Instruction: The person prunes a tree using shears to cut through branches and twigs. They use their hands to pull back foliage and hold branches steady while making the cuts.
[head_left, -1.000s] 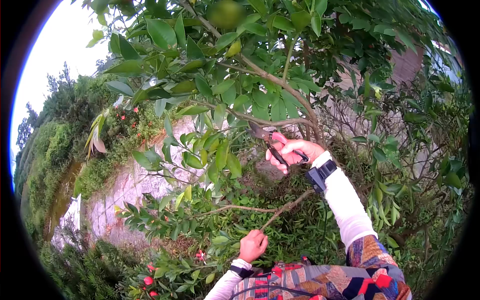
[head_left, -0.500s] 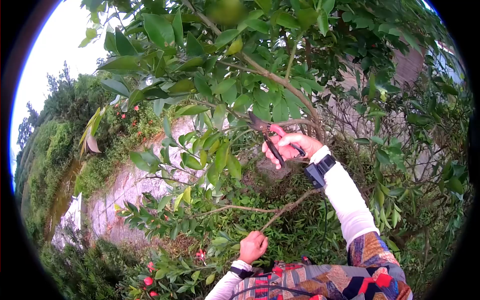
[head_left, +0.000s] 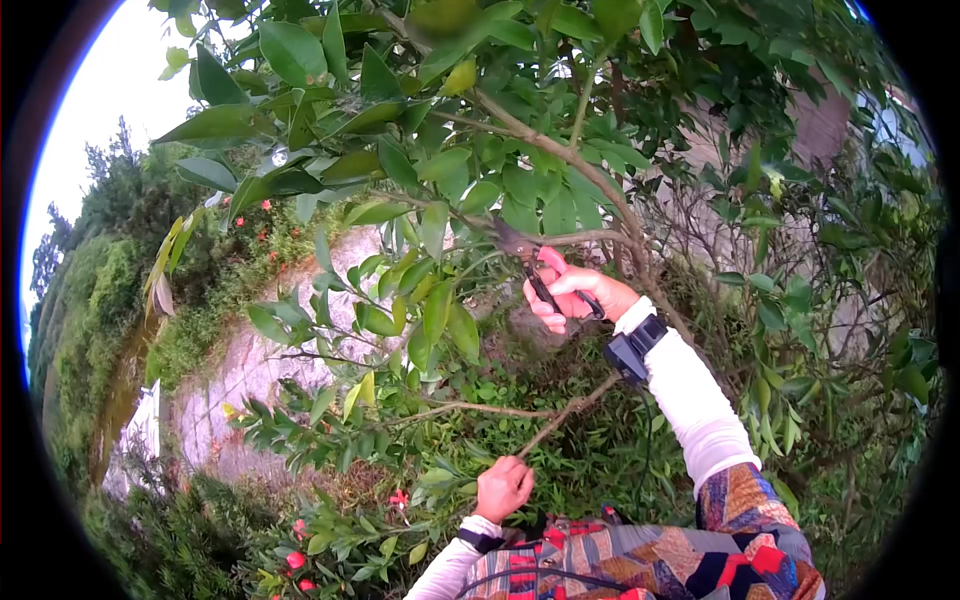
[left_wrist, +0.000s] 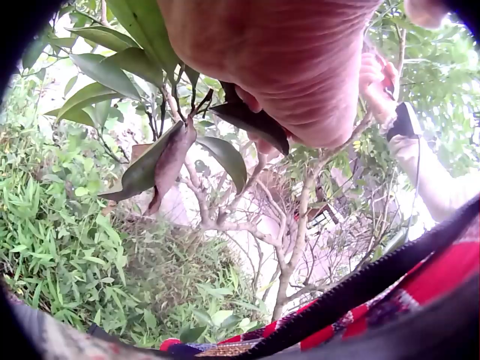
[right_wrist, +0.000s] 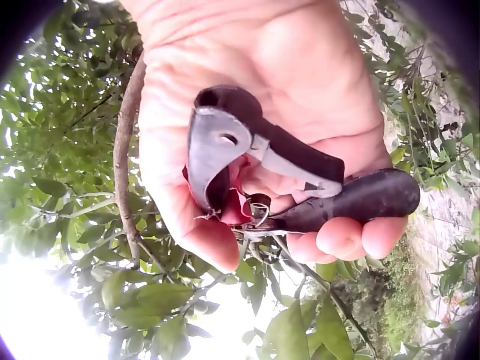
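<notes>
In the head view the right hand (head_left: 580, 300) grips pruning shears (head_left: 541, 284) with red and black handles; their blades are at a thin branch (head_left: 585, 238) of the tree. The right wrist view shows the fingers wrapped round the black handle (right_wrist: 360, 202) of the shears, with the thumb on the other side; the blades are mostly hidden there. Low in the head view, the left hand (head_left: 504, 489) holds a thin branch (head_left: 548, 430) with curled fingers. From the left wrist, the palm (left_wrist: 277, 67) is seen close up beside dark leaves (left_wrist: 251, 124).
A thicker branch (head_left: 600, 180) rises beyond the shears, with dense leaves around it. Leafy twigs (head_left: 430, 310) hang to the left of the shears. A pale paved surface (head_left: 240, 385) lies below at left, and red flowers (head_left: 296, 560) are near the bottom.
Leaves at the upper left have shifted left and slightly up in the view. The right hand with the shears has moved slightly, and the blades remain by the branch. The left hand stays nearly still.
</notes>
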